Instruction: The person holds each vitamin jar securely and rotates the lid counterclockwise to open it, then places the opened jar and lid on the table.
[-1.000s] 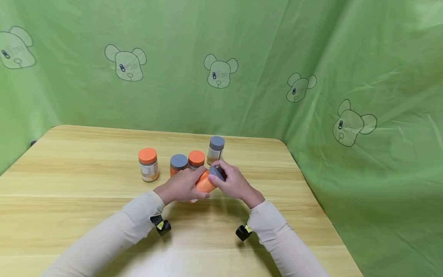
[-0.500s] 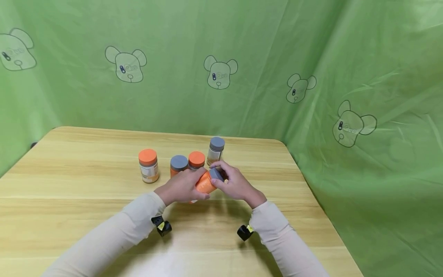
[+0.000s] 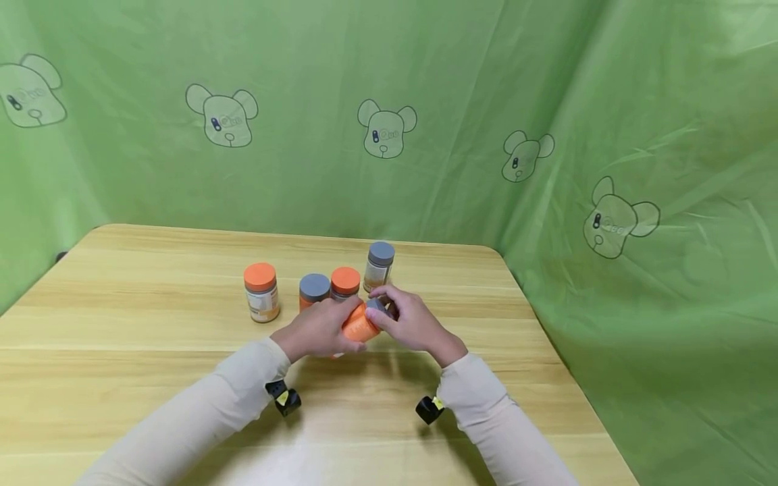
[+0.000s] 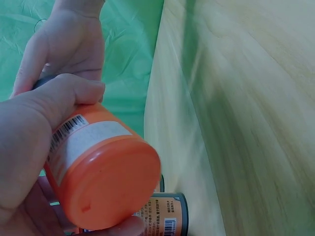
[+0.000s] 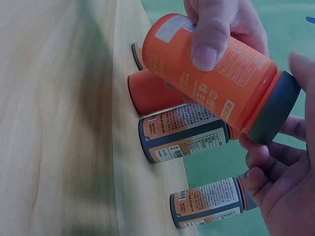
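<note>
My left hand (image 3: pixel 322 327) grips the body of an orange supplement bottle (image 3: pixel 360 328) with a grey lid (image 3: pixel 374 306). The bottle is held tilted above the table, lid towards my right hand (image 3: pixel 413 320). Thumb and fingers of that hand are around the lid (image 5: pixel 275 109), which sits on the bottle's neck in the right wrist view. From the left wrist, the round orange base of the bottle (image 4: pixel 115 179) faces the camera, with a barcode label on its side. My left thumb (image 5: pixel 206 54) presses along the printed front.
Just behind my hands stand an orange bottle with a grey lid (image 3: pixel 314 287) and an orange-lidded bottle (image 3: pixel 345 279). Another orange-lidded bottle (image 3: pixel 261 297) is to the left, and a grey-lidded bottle (image 3: pixel 378 266) farther back. The wooden table (image 3: pixel 152 290) meets green curtains (image 3: pixel 304 182).
My right fingers and thumb have shifted slightly around the lid, and the lid's visible angle has changed. The left hand keeps its grip on the bottle; the standing bottles have stayed put.
</note>
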Motion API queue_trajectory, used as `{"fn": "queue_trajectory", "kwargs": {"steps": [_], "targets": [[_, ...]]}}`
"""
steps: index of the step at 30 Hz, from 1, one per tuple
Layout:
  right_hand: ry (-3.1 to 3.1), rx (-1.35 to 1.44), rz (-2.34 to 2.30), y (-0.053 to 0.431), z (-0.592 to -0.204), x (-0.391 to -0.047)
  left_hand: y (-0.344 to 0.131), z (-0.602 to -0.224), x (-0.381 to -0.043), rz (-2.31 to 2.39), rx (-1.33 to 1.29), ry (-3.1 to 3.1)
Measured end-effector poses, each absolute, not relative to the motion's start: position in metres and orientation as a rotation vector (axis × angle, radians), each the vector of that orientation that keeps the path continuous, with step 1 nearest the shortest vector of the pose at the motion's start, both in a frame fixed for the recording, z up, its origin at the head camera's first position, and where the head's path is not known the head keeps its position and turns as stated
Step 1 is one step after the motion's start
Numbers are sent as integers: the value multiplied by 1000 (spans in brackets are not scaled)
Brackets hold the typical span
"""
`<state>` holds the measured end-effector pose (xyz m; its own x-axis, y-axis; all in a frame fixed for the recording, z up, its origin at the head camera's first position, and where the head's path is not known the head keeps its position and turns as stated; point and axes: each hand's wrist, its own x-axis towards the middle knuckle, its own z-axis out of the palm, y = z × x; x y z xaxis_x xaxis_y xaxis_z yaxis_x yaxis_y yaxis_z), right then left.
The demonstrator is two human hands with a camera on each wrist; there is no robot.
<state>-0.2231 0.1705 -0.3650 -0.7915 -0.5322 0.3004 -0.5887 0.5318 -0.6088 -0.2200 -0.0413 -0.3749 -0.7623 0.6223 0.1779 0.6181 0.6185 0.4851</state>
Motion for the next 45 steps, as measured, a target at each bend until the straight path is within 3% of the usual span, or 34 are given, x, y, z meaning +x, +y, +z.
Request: {"fn": "queue_trajectory", "kwargs": {"steps": [21,28,45], "targets": [[-2582,1031,1165,175,-368,-221,-38,-376,-220,828,1001,2855],[-2675,903,967,173,-363,-221,-35,-376,-218,845,1014,2877],[-2707,963,1123,174,-360,-219,-34,-374,-218,845,994,2869]]}}
